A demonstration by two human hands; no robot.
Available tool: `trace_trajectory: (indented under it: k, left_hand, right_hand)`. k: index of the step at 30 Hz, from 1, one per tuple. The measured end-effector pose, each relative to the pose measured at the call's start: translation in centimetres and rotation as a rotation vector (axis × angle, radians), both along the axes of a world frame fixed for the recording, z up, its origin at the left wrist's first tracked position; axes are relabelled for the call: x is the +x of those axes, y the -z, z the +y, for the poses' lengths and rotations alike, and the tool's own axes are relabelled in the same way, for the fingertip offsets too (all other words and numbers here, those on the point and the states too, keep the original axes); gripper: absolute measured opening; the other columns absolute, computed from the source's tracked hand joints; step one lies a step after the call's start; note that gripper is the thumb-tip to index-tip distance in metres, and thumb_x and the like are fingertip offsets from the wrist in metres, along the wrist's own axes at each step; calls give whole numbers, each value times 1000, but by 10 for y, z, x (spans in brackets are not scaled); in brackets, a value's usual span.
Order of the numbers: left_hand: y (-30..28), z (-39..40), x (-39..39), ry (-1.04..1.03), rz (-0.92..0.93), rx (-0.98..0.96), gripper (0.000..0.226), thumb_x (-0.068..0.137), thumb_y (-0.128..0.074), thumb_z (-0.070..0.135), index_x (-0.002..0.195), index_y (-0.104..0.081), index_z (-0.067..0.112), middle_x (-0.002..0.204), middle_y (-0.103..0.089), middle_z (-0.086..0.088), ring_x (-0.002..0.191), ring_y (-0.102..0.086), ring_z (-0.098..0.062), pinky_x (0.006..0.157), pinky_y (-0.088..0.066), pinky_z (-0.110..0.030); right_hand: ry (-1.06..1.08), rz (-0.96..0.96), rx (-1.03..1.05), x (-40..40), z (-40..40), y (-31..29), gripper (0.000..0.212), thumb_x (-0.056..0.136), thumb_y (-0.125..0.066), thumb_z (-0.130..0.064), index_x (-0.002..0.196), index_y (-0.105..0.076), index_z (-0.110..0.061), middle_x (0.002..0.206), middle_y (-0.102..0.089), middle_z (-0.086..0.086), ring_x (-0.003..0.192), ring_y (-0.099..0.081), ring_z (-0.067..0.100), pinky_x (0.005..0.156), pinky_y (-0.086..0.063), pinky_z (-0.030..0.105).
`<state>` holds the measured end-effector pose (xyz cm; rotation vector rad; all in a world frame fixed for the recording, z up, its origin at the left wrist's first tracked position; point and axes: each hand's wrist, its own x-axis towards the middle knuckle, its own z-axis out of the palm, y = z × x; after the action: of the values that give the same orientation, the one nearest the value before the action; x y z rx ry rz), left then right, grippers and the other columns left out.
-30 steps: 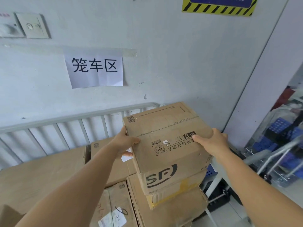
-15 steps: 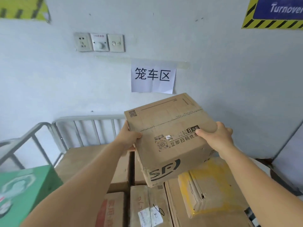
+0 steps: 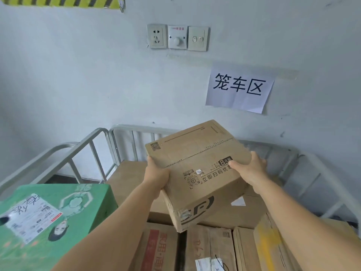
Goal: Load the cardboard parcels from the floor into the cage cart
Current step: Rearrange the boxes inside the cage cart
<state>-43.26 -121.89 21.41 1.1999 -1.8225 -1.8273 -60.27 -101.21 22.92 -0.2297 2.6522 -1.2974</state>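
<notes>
Parcel [image 3: 197,173]: our left hand [image 3: 156,176] and right hand [image 3: 251,173] grip its sides above the cart [image 3: 93,151]; tilted, near corner down, long axis toward the wall.

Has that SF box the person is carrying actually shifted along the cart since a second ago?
Yes. The SF box, held in both hands, has gone leftward, off the yellow-taped parcel toward the green box.

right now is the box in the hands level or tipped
Tipped: the held box has its near corner pointing down and its top face sloping, between left hand and right hand.
</notes>
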Motion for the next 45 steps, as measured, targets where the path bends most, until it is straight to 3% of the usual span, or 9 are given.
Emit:
trace_trajectory:
  k: [6, 14, 18, 23, 25, 27, 30, 34, 45]
  left_hand:
    - [60, -37, -27, -109, -117, 7, 75, 74, -55, 21, 140, -20, 31, 133, -48, -8, 116, -53, -34, 92, -51, -53]
    - [114, -60, -48, -194, -312, -41, 89, 87, -51, 17, 151, 7, 35, 156, -20, -2, 125, -46, -29, 94, -49, -40]
    - [137, -74, -56, -209, -455, -115, 76, 94, -45, 18, 154, 1, 25, 158, -5, -4, 125, -43, -30, 90, -44, -33]
    - [153, -87, -65, -150, -580, -183, 60, 96, -46, 21, 149, -17, 16, 156, 2, -15, 128, -41, -40, 102, -43, -46]
    - [155, -83, -72, -89, -610, -223, 59, 93, -51, 24, 145, -24, 14, 156, 14, -18, 138, -27, -43, 108, -37, -45]
    - [153, -73, -79, 44, -691, -330, 71, 89, -59, 35, 146, -24, 12, 155, 23, -20, 145, 4, -43, 116, -20, -48]
    - [155, -68, -78, 269, -842, -525, 101, 81, -65, 50, 153, -3, 15, 154, 27, -23, 140, 32, -38, 116, 3, -53]
    - [164, -87, -70, 310, -900, -557, 107, 83, -68, 45, 153, 8, 19, 154, 27, -24, 142, 27, -37, 118, 2, -52]
    - [167, -147, -70, 201, -971, -526, 102, 87, -67, 40, 154, 7, 19, 155, 18, -28, 145, 16, -40, 119, -3, -48]
  right_hand:
    - [-101, -68, 62, -42, -59, 50, 79, 80, -73, -36, 144, -33, -13, 142, -32, 12, 122, -45, 28, 89, -40, 34]
    - [-227, -201, 134, -83, -127, 125, 77, 81, -73, -35, 143, -33, -13, 144, -29, 10, 118, -47, 27, 89, -39, 32]
    - [-306, -216, 132, -91, -162, 155, 75, 82, -73, -33, 141, -32, -11, 149, -20, 6, 113, -44, 22, 92, -37, 30]
    - [-355, -159, 108, -82, -205, 176, 97, 80, -74, -34, 152, -12, -12, 160, 6, -4, 146, -17, 21, 116, -27, 40]
    - [-329, -234, 85, -71, -217, 182, 101, 83, -73, -31, 154, -4, -12, 161, 5, 1, 147, -16, 22, 116, -25, 37]
    - [-336, -317, 37, -55, -226, 188, 89, 83, -73, -27, 149, -17, -9, 157, -20, 7, 136, -37, 25, 107, -37, 34]
    - [-415, -386, 26, -34, -236, 194, 86, 84, -72, -29, 150, -19, -14, 151, -36, 3, 130, -45, 25, 106, -41, 41]
    - [-530, -466, 46, -22, -254, 195, 86, 94, -61, -27, 156, -1, -24, 156, -30, -1, 140, -33, 25, 110, -32, 41]
    - [-669, -429, 136, -14, -325, 198, 77, 98, -51, -35, 156, -2, -25, 156, -32, 4, 138, -36, 27, 108, -33, 36]
